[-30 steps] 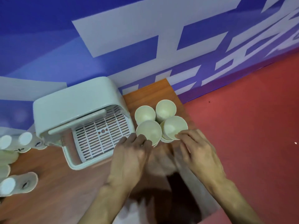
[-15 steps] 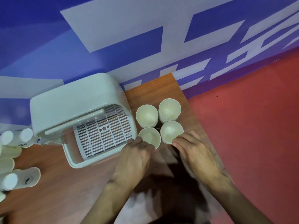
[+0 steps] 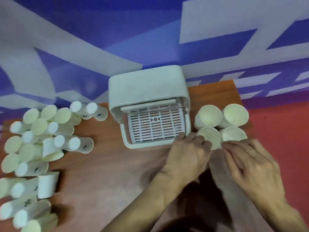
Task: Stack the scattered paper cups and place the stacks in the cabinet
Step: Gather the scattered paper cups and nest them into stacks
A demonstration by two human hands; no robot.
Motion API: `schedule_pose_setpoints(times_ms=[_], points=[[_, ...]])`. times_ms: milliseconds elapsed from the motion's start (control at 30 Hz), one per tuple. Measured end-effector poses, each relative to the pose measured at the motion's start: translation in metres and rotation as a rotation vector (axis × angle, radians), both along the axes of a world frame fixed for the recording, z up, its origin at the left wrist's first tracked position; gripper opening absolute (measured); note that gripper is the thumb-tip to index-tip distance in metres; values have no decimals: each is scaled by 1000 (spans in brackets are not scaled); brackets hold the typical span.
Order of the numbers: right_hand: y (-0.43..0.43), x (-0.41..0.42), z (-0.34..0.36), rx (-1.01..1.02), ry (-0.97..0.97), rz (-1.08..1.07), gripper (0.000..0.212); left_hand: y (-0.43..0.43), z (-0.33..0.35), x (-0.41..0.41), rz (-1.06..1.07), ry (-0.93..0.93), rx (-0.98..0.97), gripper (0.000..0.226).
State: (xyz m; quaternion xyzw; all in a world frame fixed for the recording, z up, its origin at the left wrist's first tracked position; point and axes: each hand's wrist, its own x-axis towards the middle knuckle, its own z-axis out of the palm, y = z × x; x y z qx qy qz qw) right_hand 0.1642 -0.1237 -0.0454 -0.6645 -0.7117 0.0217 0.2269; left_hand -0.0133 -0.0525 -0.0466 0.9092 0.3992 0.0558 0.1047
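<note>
Left hand [image 3: 187,156] is palm-down at about 5 o'clock on the table [image 3: 108,173], knuckles bent. Its fingertips are tucked in between the front right corner of the cabinet [image 3: 147,84] and the near-left cup [image 3: 209,137]. They're hidden, so I honestly can't tell if it's got a grip on that cup or is just resting against it. Right hand [image 3: 252,166] is just beside it at roughly 4 o'clock, fingers fairly straight and spread. The tips are right up at the near rim of the near-right cup [image 3: 233,133], holding nothing as far as I can see, though it's pretty blurry.

Those two sit upright with the far-left cup [image 3: 209,114] and far-right cup [image 3: 235,114] in a tight square at 2 o'clock, mouths up. They're pale cream paper with round rims, all touching or nearly so.

The cabinet is at 12 o'clock: a smooth, pale plastic box with rounded corners, open at the front, with a white slotted rack [image 3: 155,124] inside.

Over at 9 o'clock there's a messy pile of cups [image 3: 51,148] lying on their sides, some nested into short tubes, a few with small dark marks. The table is reddish wood grain.
</note>
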Motion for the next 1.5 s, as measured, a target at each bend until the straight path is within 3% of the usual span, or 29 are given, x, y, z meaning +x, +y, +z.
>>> schedule_pose_setpoints(times_ms=[133, 400, 667, 800, 933, 1033, 1167, 1333, 1500], points=[[16, -84, -2, -40, 52, 197, 22, -11, -1, -85, 100, 2, -5, 8], [30, -292, -34, -189, 76, 696, 17, -71, -28, -292, 530, 150, -124, 22], [17, -472, -59, -301, -58, 1036, 15, -182, -49, -463, 1038, 174, -183, 15], [12, -551, -70, -271, -112, 1159, 13, -217, -64, -498, 1150, 230, -250, 34], [6, -610, -93, -317, -271, 1422, 61, -231, -89, -503, 1114, 298, -403, 38], [-1, -634, -107, -240, -378, 1566, 67, -230, -98, -505, 1095, 333, -472, 40], [-3, -638, -113, -222, -278, 1597, 62, -229, -102, -506, 1062, 334, -436, 37], [-2, -606, -107, -259, -282, 1400, 66, -237, -103, -504, 992, 323, -421, 27], [-8, -539, -106, -269, -274, 1171, 37, -241, -102, -498, 967, 343, -470, 11]])
